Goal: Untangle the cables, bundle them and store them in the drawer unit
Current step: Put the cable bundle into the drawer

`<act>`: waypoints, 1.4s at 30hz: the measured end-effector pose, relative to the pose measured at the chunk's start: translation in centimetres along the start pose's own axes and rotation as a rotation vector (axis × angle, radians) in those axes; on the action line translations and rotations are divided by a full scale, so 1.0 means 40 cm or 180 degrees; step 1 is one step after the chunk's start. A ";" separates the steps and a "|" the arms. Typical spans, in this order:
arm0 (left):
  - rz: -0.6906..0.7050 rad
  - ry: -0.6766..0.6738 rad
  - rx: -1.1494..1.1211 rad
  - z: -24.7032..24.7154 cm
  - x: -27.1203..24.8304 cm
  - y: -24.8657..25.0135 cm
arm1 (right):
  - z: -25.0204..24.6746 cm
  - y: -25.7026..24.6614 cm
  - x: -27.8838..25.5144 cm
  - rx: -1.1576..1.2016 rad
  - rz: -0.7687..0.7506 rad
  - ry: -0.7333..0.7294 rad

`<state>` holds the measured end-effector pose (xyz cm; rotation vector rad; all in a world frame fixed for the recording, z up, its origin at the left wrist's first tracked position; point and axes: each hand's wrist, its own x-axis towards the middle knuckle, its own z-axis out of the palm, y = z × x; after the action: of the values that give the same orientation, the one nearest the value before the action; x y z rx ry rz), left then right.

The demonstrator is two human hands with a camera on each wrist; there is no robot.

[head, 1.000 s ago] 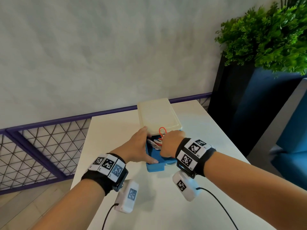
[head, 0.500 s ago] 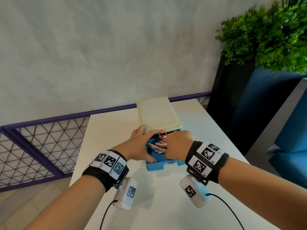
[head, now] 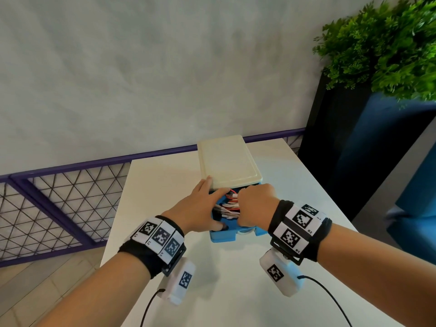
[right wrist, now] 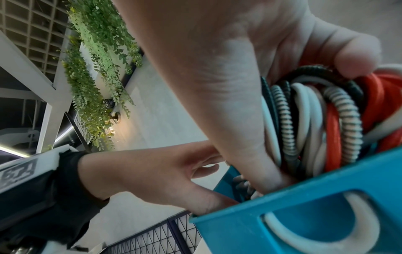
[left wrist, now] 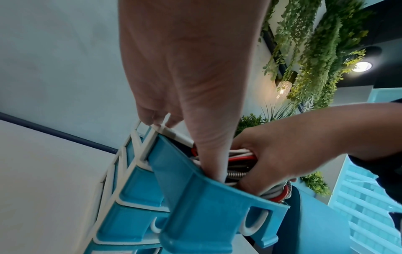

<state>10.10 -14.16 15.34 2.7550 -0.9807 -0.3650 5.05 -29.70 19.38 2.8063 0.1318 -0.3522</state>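
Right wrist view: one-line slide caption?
Right hand presses coiled cables into the open blue drawer.

Pale grey plaster wall (head: 141, 74), purple mesh railing (head: 59, 197) ran along its foot, white worktop (head: 165, 185), light wood floor (head: 47, 279), leafy green plant (head: 389, 43) topped what seemed a dark planter (head: 330, 138), round ceiling lamp (left wrist: 362, 66) glowed.

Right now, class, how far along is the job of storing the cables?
Done: the cables are coiled into one bundle. In hand: the right hand grips it inside the open top drawer, while the left hand rests on the unit, thumb in the drawer. Left: let go and shut the drawer.
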 end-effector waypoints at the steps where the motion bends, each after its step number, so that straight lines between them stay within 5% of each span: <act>1: -0.0008 -0.0019 0.0010 0.001 -0.001 0.003 | 0.002 -0.001 0.002 -0.0013 -0.0001 0.0023; 10: 0.0154 0.0126 -0.0565 -0.015 -0.015 0.002 | 0.030 -0.013 0.045 0.0901 0.0339 0.0052; 15: 0.0008 -0.0140 0.0020 0.002 -0.019 0.004 | 0.080 -0.025 0.037 0.1547 0.0810 0.0372; 21: -0.0098 -0.0112 0.0328 0.009 -0.025 0.023 | 0.121 -0.004 -0.015 0.2220 0.0314 0.0599; 28: -0.0030 -0.0205 0.0172 0.011 -0.026 0.024 | 0.130 0.034 -0.080 0.0730 -0.0645 0.0528; 35: -0.0091 -0.0222 0.0074 0.008 -0.025 0.014 | 0.085 -0.038 -0.036 0.0443 -0.0097 -0.0120; 42: -0.0248 -0.0337 0.0272 0.006 -0.027 0.026 | 0.114 -0.058 0.004 0.0688 0.0268 -0.0187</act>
<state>8.60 -14.27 15.54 2.8834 -0.9355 -0.4971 3.86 -28.93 14.47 2.9986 -0.0401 -0.4533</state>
